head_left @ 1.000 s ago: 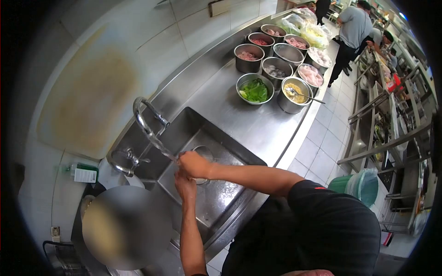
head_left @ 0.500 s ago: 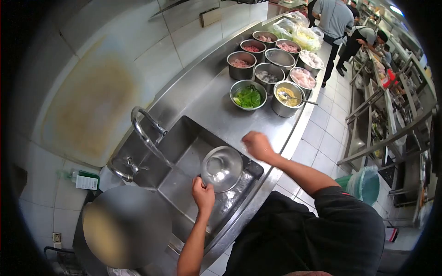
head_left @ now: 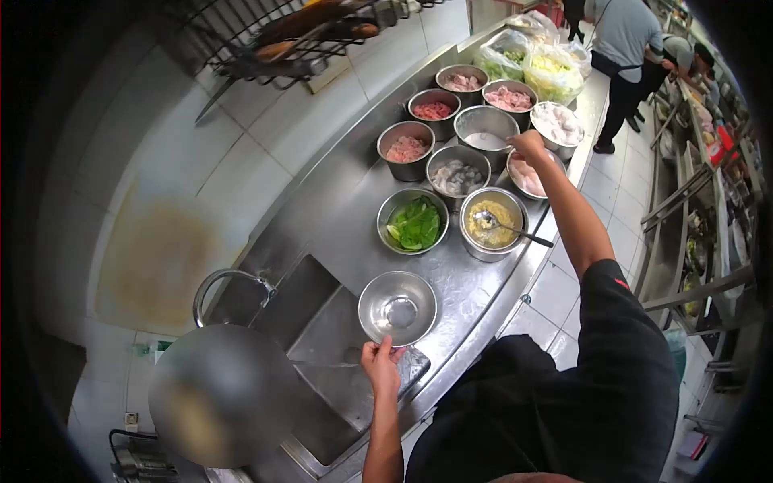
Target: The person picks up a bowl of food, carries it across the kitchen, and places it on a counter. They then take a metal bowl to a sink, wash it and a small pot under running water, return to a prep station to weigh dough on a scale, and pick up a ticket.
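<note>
My left hand [head_left: 384, 364] pinches the near rim of a shiny metal bowl [head_left: 398, 307]. Nothing shows inside the bowl, held over the corner where the sink [head_left: 322, 354] meets the counter. My right hand [head_left: 527, 146] reaches far forward, its fingers curled at the right rim of a metal pot [head_left: 485, 129] with something whitish inside. Whether they grip that rim or something small cannot be made out. Under my right wrist is a pot of pale raw meat [head_left: 525, 175]. Nearer stand a bowl of green leaves [head_left: 415, 225] and a pot of yellow chopped food [head_left: 493, 221] with a spoon [head_left: 523, 233].
Several pots of raw meat [head_left: 435, 110] and seafood line the steel counter [head_left: 338, 209]. Bagged vegetables [head_left: 555, 72] sit behind them. A curved tap [head_left: 233, 278] rises beside the sink. A wire rack with knives [head_left: 282, 40] hangs on the wall. Co-workers [head_left: 632, 48] stand at the far right.
My right hand has moved forward from beside the sink to the pots. My left hand has carried the bowl from inside the sink toward the counter. The view has shifted.
</note>
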Tool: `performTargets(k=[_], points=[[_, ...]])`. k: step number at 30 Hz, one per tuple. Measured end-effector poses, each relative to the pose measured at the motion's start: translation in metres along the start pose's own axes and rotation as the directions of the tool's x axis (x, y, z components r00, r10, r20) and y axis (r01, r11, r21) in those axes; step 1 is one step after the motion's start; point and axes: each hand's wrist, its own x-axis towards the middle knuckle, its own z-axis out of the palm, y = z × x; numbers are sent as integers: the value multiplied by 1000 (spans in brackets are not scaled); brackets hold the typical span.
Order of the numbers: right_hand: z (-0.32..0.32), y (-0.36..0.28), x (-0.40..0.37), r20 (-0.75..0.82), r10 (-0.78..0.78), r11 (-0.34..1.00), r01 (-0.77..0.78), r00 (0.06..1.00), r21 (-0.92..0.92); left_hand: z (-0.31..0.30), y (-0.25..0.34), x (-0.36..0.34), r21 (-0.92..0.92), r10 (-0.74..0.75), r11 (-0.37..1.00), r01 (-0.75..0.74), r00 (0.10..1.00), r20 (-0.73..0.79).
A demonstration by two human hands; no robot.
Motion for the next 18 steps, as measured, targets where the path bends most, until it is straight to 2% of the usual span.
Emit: performTargets(k=[1,2,5,6,10,13,14,15,18], points=[[5,0,5,13,20,998,-19,1000,-58,4,-2,-4,19,-23,1000,23,1000,-16],[11,-4,5,61,80,997,-81,995,6,8,-4,-7,31,-42,999,43,999,-31],[21,3,22,14,135,934,-132,991,332,21,-3,-17,63,-6,998,14,992,-124],[24,7,27,28,108,895,-110,994,433,23,-1,-21,77,19,997,-7,987,-161],[7,8,46,222,-66,894,-41,973,445,18,3,-29,213,108,975,-56,965,-239],[-11,-28,12,62,-188,930,158,980,331,10,5,-29,347,230,931,-111,918,-324],[-22,-42,-1,78,-256,885,201,964,420,3,4,-28,375,252,920,-114,906,-341],[-32,-55,-16,58,-271,880,222,961,420,1,4,-27,401,273,908,-119,895,-352],[-60,-84,-62,54,-390,861,343,919,375,19,21,-32,670,566,690,-274,781,-263]])
